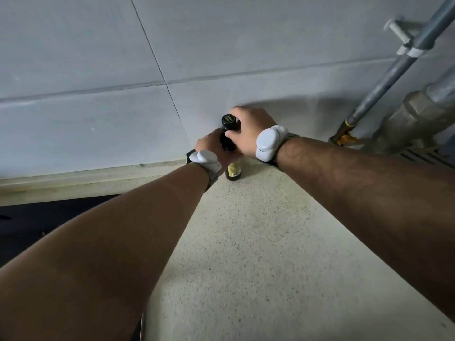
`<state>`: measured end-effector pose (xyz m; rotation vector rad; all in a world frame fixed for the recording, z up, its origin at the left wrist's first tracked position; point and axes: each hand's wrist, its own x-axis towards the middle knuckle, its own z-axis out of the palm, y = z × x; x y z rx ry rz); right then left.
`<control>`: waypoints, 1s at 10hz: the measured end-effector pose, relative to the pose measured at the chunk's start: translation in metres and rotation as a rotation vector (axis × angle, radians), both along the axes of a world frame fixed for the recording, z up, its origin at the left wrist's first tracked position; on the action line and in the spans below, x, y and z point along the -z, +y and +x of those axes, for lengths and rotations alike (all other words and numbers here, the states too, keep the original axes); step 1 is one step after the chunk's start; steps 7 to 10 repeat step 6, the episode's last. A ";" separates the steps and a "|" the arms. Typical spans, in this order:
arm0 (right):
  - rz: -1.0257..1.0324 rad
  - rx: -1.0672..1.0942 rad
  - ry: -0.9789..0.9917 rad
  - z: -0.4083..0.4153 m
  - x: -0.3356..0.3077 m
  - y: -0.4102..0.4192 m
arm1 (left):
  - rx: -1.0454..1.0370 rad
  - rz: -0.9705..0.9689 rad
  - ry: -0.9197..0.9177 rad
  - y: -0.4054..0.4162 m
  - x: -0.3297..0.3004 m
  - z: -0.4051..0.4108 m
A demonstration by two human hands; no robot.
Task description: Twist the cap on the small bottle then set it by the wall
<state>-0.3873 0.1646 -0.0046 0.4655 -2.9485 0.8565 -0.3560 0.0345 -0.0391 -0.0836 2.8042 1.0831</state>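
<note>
A small dark glass bottle with a yellow label stands upright on the speckled counter, close to the grey tiled wall. My left hand is wrapped around the bottle's upper body and hides its middle. My right hand grips the black cap from the right, with the thumb and fingers closed around it. Both wrists carry white sensor bands. Only the bottle's base and the cap top show.
Grey metal pipes with a yellow-handled valve run down the right side. A floor-style grate lies beside them. A low ledge lines the wall's foot. A dark gap drops off at the counter's left.
</note>
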 end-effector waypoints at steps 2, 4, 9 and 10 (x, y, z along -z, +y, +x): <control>0.021 -0.004 -0.003 0.006 -0.012 0.009 | 0.005 -0.068 -0.010 0.006 -0.009 0.001; 0.012 -0.010 -0.092 0.013 -0.013 0.007 | 0.044 -0.157 -0.089 0.007 -0.016 0.007; -0.010 0.012 -0.117 0.024 -0.026 0.023 | -0.036 -0.081 -0.085 0.002 -0.023 0.018; -0.010 0.012 -0.117 0.024 -0.026 0.023 | -0.036 -0.081 -0.085 0.002 -0.023 0.018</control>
